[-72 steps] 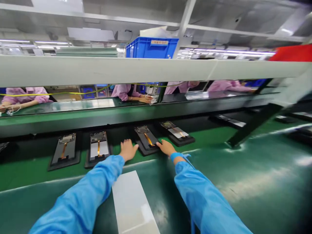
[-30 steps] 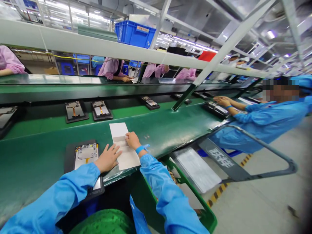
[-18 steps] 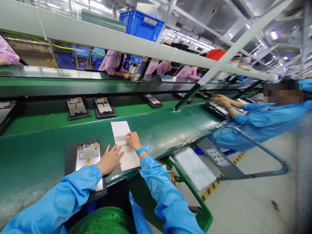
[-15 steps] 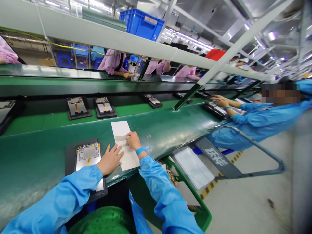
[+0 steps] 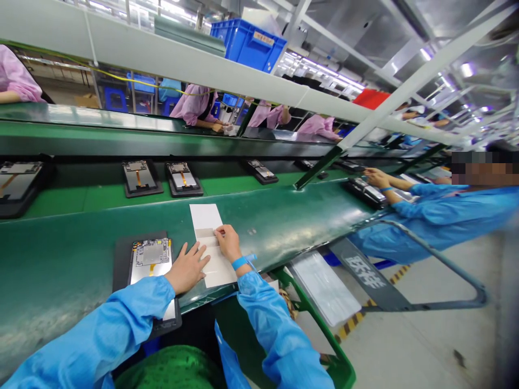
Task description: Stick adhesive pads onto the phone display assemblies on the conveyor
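Observation:
A white sheet (image 5: 221, 270) with a greyish band across its middle lies on the green workbench, reaching the front edge. My left hand (image 5: 188, 268) rests on the sheet's left edge, palm down with fingers spread. At the band's right end, the thumb and fingers of my right hand (image 5: 229, 243) are pinched together; what they hold is too small to make out. Left of the sheet is an opened tablet (image 5: 152, 252) on a dark pad, its circuit board and orange ribbon cable exposed. My left forearm covers part of it.
More opened tablets (image 5: 183, 175) lie on the green conveyor belt (image 5: 101, 197) beyond the bench. A green crate (image 5: 344, 359) stands below right, near a grey trolley handle (image 5: 446, 259). A slanted post (image 5: 320, 167) rises at the bench's far edge. A co-worker's hands (image 5: 377, 177) work farther right.
The whole view has shifted slightly, so everything appears farther right. My right hand has slid a little toward me along the sheet, still pinched. My left hand stays flat on its edge.

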The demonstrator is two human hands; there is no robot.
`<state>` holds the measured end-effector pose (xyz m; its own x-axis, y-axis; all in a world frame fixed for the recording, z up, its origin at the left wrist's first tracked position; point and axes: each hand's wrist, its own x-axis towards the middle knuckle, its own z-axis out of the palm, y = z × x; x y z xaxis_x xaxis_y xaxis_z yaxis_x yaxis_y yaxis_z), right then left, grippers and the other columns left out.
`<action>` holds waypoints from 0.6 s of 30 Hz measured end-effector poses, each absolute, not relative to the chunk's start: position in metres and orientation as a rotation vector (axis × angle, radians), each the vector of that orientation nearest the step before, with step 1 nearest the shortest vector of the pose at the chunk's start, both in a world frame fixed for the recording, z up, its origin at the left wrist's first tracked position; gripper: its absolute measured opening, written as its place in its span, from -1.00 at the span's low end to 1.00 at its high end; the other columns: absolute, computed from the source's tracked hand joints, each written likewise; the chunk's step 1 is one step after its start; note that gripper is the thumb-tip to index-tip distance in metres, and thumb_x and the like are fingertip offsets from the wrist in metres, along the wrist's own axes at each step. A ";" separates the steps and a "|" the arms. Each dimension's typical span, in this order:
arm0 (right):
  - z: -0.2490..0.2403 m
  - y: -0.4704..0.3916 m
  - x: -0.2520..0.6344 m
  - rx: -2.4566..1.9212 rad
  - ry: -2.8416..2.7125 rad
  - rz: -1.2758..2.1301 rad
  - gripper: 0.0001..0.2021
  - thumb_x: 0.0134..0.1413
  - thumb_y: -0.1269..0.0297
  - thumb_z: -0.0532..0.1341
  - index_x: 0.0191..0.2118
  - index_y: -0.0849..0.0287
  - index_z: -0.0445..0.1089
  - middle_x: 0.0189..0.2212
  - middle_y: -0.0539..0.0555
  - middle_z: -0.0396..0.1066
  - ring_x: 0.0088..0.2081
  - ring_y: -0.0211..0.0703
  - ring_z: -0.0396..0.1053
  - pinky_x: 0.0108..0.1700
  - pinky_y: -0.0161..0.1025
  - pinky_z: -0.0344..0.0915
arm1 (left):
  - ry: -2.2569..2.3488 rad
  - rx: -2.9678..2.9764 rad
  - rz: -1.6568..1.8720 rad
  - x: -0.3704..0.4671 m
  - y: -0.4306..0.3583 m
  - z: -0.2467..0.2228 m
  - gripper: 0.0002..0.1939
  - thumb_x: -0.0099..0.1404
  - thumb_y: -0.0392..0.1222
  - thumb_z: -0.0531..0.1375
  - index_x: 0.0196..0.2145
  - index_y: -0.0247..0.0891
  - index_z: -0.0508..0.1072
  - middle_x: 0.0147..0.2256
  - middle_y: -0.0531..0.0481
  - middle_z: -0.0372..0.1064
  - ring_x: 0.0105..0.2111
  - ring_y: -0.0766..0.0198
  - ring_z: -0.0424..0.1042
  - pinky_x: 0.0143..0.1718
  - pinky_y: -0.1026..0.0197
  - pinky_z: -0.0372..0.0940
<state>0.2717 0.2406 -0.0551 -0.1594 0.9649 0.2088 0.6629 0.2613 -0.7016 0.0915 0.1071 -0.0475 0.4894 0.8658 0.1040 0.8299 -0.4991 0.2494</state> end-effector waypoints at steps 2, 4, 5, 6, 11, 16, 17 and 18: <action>-0.045 0.237 0.274 -1.433 -1.801 0.642 -0.88 0.13 0.24 0.16 -0.35 0.15 0.37 -0.36 0.08 0.42 -0.27 -0.08 0.37 -0.09 -0.12 0.33 | 1.478 2.554 0.313 0.092 0.109 -0.047 -0.43 0.37 -0.04 0.17 0.29 -0.16 0.23 0.36 -0.23 0.05 0.37 -0.13 -0.05 0.29 -0.34 -0.06; -0.032 0.229 0.274 -1.375 -1.714 0.693 -0.81 0.17 0.14 0.14 -0.30 0.14 0.34 -0.36 0.08 0.43 -0.29 -0.09 0.38 -0.14 -0.13 0.35 | 1.487 2.538 0.292 0.094 0.111 -0.044 -0.42 0.36 -0.05 0.18 0.28 -0.18 0.24 0.35 -0.26 0.05 0.37 -0.14 -0.03 0.30 -0.33 -0.06; -0.024 0.222 0.270 -1.341 -1.688 0.732 -0.78 0.18 0.09 0.14 -0.29 0.14 0.34 -0.37 0.08 0.43 -0.29 -0.09 0.39 -0.17 -0.14 0.36 | 1.494 2.537 0.283 0.095 0.109 -0.040 -0.42 0.36 -0.05 0.18 0.28 -0.22 0.24 0.35 -0.30 0.06 0.36 -0.16 -0.02 0.30 -0.34 -0.07; -0.018 0.213 0.264 -1.305 -1.678 0.775 -0.76 0.17 0.05 0.15 -0.28 0.14 0.33 -0.38 0.07 0.44 -0.31 -0.10 0.40 -0.20 -0.16 0.36 | 1.493 2.550 0.284 0.095 0.106 -0.035 -0.42 0.36 -0.06 0.19 0.27 -0.27 0.25 0.34 -0.34 0.05 0.36 -0.18 -0.01 0.31 -0.34 -0.09; 0.006 0.155 0.199 -1.036 -1.604 1.228 -0.70 0.06 0.09 0.32 -0.17 0.10 0.29 -0.41 -0.02 0.47 -0.36 -0.16 0.45 -0.24 -0.21 0.38 | 1.320 2.680 0.465 0.074 0.050 0.005 -0.47 0.39 -0.08 0.14 0.24 -0.33 0.24 0.24 -0.34 0.20 0.32 -0.12 0.07 0.34 -0.29 -0.13; 0.000 0.118 0.129 -1.022 -1.675 1.347 -0.76 0.01 0.21 0.32 -0.23 0.09 0.28 -0.43 -0.05 0.47 -0.37 -0.19 0.44 -0.26 -0.24 0.34 | 1.529 2.484 0.609 0.017 -0.021 0.016 -0.66 0.40 -0.35 0.04 0.10 -0.31 0.35 -0.02 -0.20 0.38 0.05 0.06 0.33 0.24 -0.15 0.14; -0.004 0.115 0.120 -1.048 -1.708 1.323 -0.78 0.00 0.22 0.31 -0.25 0.09 0.28 -0.44 -0.06 0.46 -0.38 -0.18 0.43 -0.26 -0.23 0.34 | 1.615 2.441 0.635 0.005 -0.030 0.011 -0.67 0.39 -0.39 0.03 0.07 -0.32 0.36 -0.03 -0.21 0.38 0.03 0.07 0.33 0.21 -0.14 0.19; -0.008 0.112 0.113 -1.073 -1.739 1.299 -0.80 0.00 0.23 0.29 -0.26 0.09 0.27 -0.45 -0.06 0.45 -0.38 -0.17 0.43 -0.26 -0.23 0.34 | 1.701 2.404 0.664 -0.007 -0.036 0.004 -0.66 0.38 -0.42 0.02 0.07 -0.34 0.37 -0.01 -0.23 0.36 0.03 0.06 0.31 0.18 -0.14 0.22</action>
